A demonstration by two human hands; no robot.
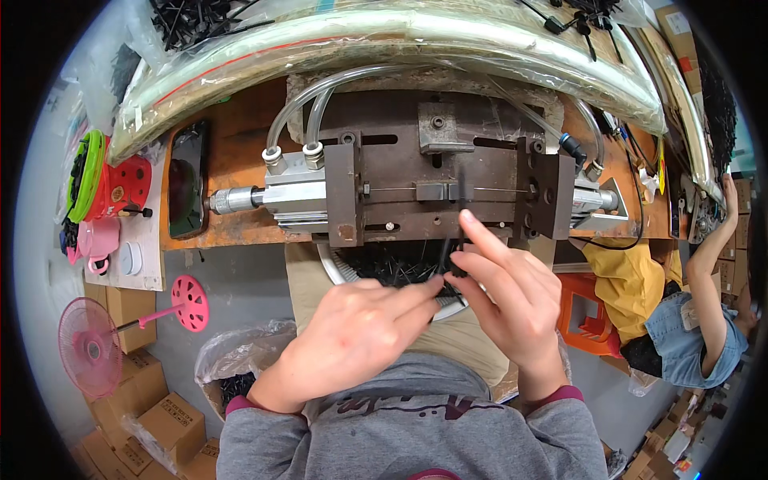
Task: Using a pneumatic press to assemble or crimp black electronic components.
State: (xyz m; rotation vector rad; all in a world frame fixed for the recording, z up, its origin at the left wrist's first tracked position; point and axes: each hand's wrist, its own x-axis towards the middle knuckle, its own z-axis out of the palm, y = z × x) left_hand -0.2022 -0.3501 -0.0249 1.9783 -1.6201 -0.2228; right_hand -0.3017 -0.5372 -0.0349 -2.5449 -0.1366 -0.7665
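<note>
Left hand: fingers stretched to the slim black strips, thumb hidden, so I couldn't tell its grip | Right hand: nearly closed, pinching the strips, index finger extended | Strips: between both hands, at the near edge of the metal fixture on the bench

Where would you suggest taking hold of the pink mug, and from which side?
I'd take the pink mug by its handle, coming from the near side: the loop juts toward the wearer, and a white round item stands close on its right.
</note>
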